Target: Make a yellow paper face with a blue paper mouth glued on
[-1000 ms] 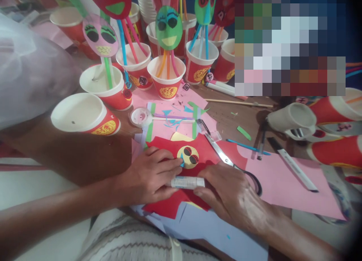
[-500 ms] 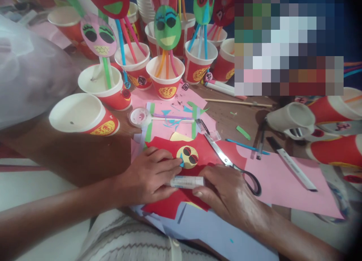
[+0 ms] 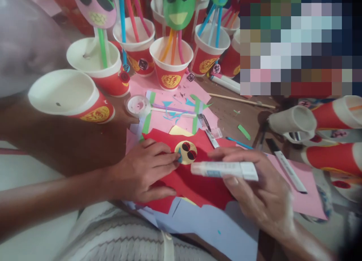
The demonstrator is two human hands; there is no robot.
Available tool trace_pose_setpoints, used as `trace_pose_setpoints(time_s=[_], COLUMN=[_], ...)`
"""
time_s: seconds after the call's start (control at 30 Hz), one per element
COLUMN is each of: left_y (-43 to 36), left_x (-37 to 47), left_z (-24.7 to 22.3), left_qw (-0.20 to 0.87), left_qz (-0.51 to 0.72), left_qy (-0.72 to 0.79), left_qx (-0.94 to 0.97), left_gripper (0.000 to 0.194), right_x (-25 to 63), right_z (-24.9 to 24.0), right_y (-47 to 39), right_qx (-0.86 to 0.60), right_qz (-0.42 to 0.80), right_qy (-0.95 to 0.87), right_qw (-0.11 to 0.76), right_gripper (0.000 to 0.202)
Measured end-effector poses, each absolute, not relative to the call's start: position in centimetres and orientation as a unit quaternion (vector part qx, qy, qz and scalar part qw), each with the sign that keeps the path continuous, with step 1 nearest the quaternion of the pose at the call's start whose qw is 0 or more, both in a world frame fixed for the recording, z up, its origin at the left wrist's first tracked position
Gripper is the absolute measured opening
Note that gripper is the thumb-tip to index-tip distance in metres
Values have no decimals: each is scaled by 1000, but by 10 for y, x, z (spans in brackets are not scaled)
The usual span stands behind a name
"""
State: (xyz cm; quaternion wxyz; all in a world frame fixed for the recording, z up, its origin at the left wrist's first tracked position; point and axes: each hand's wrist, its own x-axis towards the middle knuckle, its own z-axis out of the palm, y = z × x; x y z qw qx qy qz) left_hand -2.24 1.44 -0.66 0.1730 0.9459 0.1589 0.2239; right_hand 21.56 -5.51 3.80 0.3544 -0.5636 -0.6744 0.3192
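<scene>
In the head view, my left hand lies with its fingers stretched out on a sheet of red paper. Its fingertips touch the blue paper piece at the edge of a round yellow paper face, which has dark eyes edged in red. My right hand is closed around a white glue stick, held level above the red paper, its narrower end towards the face. Behind the right hand, only a blade of the scissors shows; their handles are hidden.
Red-and-white paper cups, several with straws and paper faces, stand at the back. A shallow clear dish and blue scraps lie ahead of the face. At right are a marker, a grey cup and pink paper.
My right hand has lifted the glue stick off the red paper and moved right with it, now covering the scissors' handles. My left hand stays on the face's edge. The view has shifted slightly.
</scene>
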Motion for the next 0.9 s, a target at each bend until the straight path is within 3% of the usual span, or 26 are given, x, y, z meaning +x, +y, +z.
trace_pose_setpoints(time_s=[0.1, 0.23, 0.47, 0.9], left_y=[14, 14, 16, 16], left_x=[-22, -22, -22, -21], left_z=[-7, -6, -6, -1], left_qw=[169, 178, 205, 208], left_qz=[229, 224, 207, 204], left_qy=[162, 159, 162, 184], left_qx=[945, 945, 943, 939], left_gripper=[35, 31, 29, 22], right_x=[217, 210, 210, 203], right_z=[40, 37, 32, 31], right_y=[-51, -46, -45, -35], right_qx=[-589, -530, -496, -464], right_qz=[228, 129, 103, 97], right_qy=[-731, -807, -847, -873], right_qw=[258, 226, 160, 115], right_gripper=[19, 21, 20, 21])
